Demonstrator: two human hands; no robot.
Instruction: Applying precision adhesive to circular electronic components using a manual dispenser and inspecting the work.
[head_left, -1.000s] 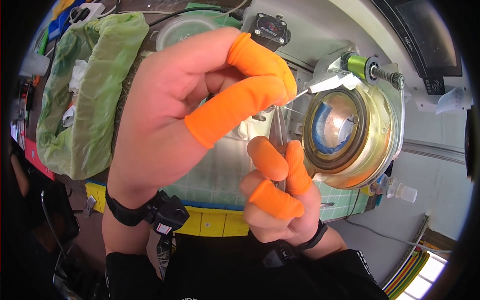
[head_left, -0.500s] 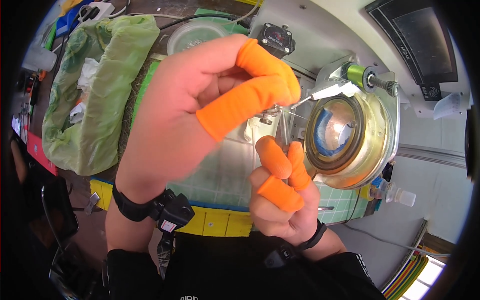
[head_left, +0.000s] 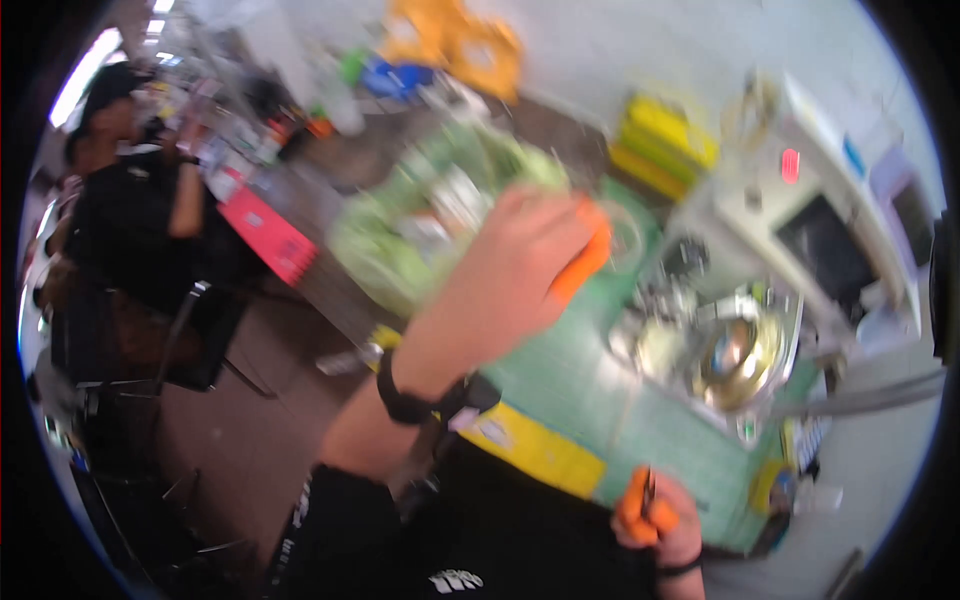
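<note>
Orange-capped, the left hand (head_left: 525,250) has moved from the brass bowl (head_left: 738,360) toward the green-bagged bin (head_left: 372,272), its hold unclear; the right hand (head_left: 660,515), now lower, grasps a slim dark tool (head_left: 650,486)

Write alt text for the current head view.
Blurred view of a person's curled left hand in orange finger covers, raised in front of an open green bag. The right hand, near the edge of a green mat, holds a thin dark tool. A pale machine stands at right; another person is at far left.
</note>
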